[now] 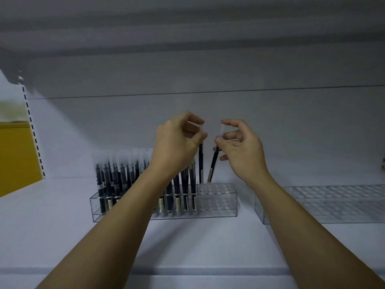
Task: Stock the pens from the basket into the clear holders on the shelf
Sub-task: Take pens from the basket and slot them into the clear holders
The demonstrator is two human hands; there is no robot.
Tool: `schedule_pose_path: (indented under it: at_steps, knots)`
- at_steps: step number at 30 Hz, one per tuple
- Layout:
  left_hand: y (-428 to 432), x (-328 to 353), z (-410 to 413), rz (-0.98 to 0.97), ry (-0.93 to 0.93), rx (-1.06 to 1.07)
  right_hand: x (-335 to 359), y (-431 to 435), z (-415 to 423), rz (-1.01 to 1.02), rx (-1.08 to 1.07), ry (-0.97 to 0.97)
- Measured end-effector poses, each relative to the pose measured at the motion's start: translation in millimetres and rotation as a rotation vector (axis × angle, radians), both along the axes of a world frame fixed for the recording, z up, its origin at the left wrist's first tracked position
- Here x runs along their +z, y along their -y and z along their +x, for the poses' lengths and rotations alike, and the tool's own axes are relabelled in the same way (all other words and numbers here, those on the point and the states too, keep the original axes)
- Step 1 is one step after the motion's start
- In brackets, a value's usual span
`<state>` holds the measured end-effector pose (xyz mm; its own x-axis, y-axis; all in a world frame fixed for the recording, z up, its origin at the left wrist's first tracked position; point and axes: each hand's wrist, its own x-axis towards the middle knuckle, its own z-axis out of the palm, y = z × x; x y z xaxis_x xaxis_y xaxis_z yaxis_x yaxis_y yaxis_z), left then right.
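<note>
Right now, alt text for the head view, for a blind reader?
The left hand pinches a black clear-capped pen, the right hand another pen, tips at empty holes at the right end of a part-filled clear plastic holder. A second clear holder beside it looks empty.

Dim bluish light, soft motion blur, wide-angle edge curvature

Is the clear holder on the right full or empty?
Empty, as far as it shows: the right holder has only bare holes.
</note>
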<state>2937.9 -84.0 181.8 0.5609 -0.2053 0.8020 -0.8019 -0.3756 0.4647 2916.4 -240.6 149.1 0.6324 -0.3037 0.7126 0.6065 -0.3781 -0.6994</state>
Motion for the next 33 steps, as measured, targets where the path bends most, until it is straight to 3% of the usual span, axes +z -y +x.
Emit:
schedule_pose_path:
  at_steps: [5, 17, 33]
  knots:
    - [0.2, 1.7, 2.3, 0.006, -0.017, 0.012, -9.9, -1.0, 2.3, -0.042, -0.020, -0.051]
    - [0.7, 7.9, 8.8, 0.031, -0.038, 0.050, -27.2, -4.3, -11.8, -0.490, -0.094, -0.262]
    - [0.8, 7.9, 0.6, 0.115, -0.046, 0.061, -28.2, -6.2, -23.5, -0.461, -0.089, -0.311]
